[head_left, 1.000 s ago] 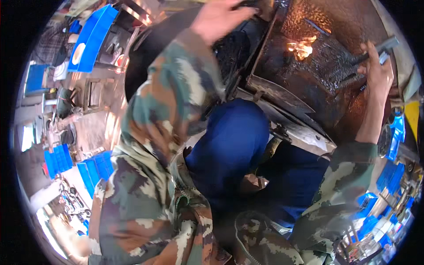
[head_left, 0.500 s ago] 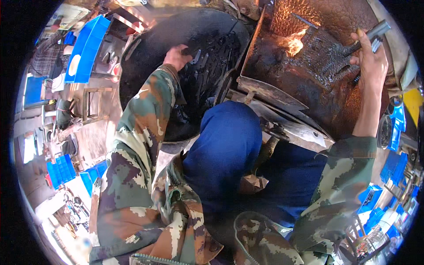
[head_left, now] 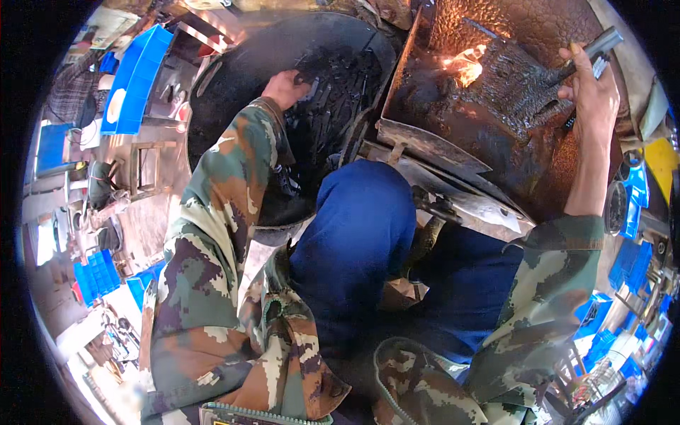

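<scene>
Blue plastic catches our eye at the far left, where a long bin [head_left: 134, 81] slants above a wooden frame [head_left: 146, 166] and a smaller crate [head_left: 98, 274]. Next to these we have a wide, round black basin [head_left: 221, 99]. Our left sleeve [head_left: 234, 170], in camouflage cloth, reaches over its edge, and our left hand [head_left: 285, 90] is inside it, fingers bent and bunched together. Something dark shows at the fingertips, but we cannot tell whether they pinch it. Just right of that hand, in the same basin, lie many slim dark pieces [head_left: 338, 92], heaped loosely, some with a metallic glint. Our raised knee [head_left: 365, 212], in navy trousers, stands in front of the basin.

Right of the basin we see a rusty metal-walled tray [head_left: 432, 142], brown and wet-looking inside. Small orange flames [head_left: 466, 65] burn in it, with a thin bar [head_left: 482, 28] just beyond them and a dark, glistening, rough sheet [head_left: 510, 85] beside them. Over the tray's right side is our right hand [head_left: 595, 92], fingers curled round a grey tubular handle [head_left: 604, 41] that slants toward the sheet; we cannot tell whether the two join. At the far right stands a yellow panel [head_left: 662, 166].
</scene>
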Action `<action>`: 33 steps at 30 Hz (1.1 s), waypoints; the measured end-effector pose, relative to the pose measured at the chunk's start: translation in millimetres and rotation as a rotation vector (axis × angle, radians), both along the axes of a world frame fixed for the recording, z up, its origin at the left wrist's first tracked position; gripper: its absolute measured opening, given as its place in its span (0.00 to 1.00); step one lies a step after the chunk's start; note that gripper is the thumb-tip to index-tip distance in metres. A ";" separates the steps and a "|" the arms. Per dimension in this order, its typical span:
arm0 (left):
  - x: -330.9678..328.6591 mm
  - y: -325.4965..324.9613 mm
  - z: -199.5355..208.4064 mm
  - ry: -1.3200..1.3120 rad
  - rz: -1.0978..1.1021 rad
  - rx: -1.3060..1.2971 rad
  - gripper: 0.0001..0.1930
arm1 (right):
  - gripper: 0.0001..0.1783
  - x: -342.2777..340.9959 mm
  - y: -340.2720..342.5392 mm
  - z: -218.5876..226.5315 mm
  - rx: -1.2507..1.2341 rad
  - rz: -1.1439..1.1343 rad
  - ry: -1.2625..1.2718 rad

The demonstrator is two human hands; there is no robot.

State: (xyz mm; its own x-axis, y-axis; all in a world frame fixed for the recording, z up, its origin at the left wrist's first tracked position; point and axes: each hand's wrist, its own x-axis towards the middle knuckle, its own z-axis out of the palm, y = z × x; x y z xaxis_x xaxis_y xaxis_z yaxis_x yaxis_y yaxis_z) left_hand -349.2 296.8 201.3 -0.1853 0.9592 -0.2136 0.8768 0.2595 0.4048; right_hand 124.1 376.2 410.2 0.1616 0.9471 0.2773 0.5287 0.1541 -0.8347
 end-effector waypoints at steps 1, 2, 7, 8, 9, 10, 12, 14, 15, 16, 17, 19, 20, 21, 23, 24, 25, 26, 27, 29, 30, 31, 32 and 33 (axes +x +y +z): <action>-1.6 -0.3 -0.8 0.000 0.000 0.000 0.29 | 0.21 -0.9 -0.4 1.2 -0.012 -0.002 -0.007; -3.0 -0.3 -1.9 -0.056 -0.010 0.029 0.25 | 0.21 -1.4 -0.6 1.7 -0.024 -0.003 -0.014; -25.2 2.7 -14.9 -0.376 -0.033 -0.051 0.12 | 0.19 -3.4 1.0 -2.1 -0.005 0.024 0.021; -2.7 5.9 -3.2 -0.459 0.035 -0.152 0.09 | 0.19 4.2 -1.8 -1.5 -0.008 0.001 0.041; 6.2 4.0 7.5 -0.526 0.123 -0.249 0.07 | 0.19 5.4 -2.3 -1.4 -0.006 -0.005 0.040; 0.2 0.3 6.4 -0.521 0.133 -0.244 0.07 | 0.19 0.8 -0.8 -1.5 -0.002 0.011 0.067; -10.4 -7.9 3.0 -0.464 0.158 -0.143 0.08 | 0.18 -5.4 0.9 -1.4 0.002 0.034 0.100; -5.3 -14.2 4.2 -0.445 0.136 -0.066 0.09 | 0.19 -4.3 1.1 -1.1 0.009 0.034 0.067; -3.2 -19.6 4.8 -0.426 0.115 0.012 0.10 | 0.19 -4.2 1.1 -1.6 0.009 0.033 0.068; -3.5 -25.9 7.0 -0.425 0.114 0.011 0.10 | 0.19 -4.3 1.1 -2.2 0.012 0.036 0.077; -3.5 -32.8 12.6 -0.393 0.130 0.001 0.13 | 0.19 -3.4 0.2 -1.5 0.017 0.035 0.084; -6.4 -51.8 27.6 -0.354 0.150 -0.008 0.18 | 0.20 -2.7 0.4 -0.9 0.011 0.030 0.073; -6.5 -61.2 34.7 -0.391 0.177 -0.025 0.18 | 0.20 -1.6 1.0 -1.4 0.006 0.023 0.058; -5.2 -70.2 41.5 -0.428 0.204 -0.043 0.18 | 0.20 -0.3 1.5 -2.0 0.005 0.021 0.058; -1.1 -90.1 59.7 -0.520 0.274 -0.130 0.17 | 0.21 -0.2 2.2 -2.4 0.012 0.026 0.064; 3.1 -97.1 62.9 -0.615 0.338 -0.222 0.15 | 0.21 1.5 1.5 -2.5 0.010 0.020 0.060; 7.6 -106.7 64.1 -0.615 0.340 -0.223 0.15 | 0.20 0.9 1.2 -2.3 0.015 0.023 0.055; 13.6 -115.0 63.5 -0.651 0.294 -0.203 0.13 | 0.20 0.5 0.8 -2.2 0.021 0.025 0.048; 17.9 -120.2 61.6 -0.688 0.245 -0.183 0.11 | 0.20 2.4 0.5 -2.0 0.022 0.023 0.047; -28.6 -141.0 10.6 -0.451 -0.310 0.127 0.09 | 0.20 -6.1 4.2 -2.3 0.025 0.061 0.061; -16.0 -134.9 18.0 -0.336 -0.368 0.086 0.09 | 0.20 0.2 2.8 -4.9 0.019 0.043 0.046; -7.7 -135.7 36.6 -0.203 -0.408 0.051 0.09 | 0.20 -0.3 1.9 -4.2 0.017 0.035 0.036; -12.4 -135.6 34.5 -0.203 -0.407 0.051 0.09 | 0.20 -0.8 1.5 -3.5 0.015 0.028 0.028; -21.0 -134.3 30.9 -0.217 -0.394 0.069 0.09 | 0.20 -0.5 2.1 -3.3 0.014 0.029 0.028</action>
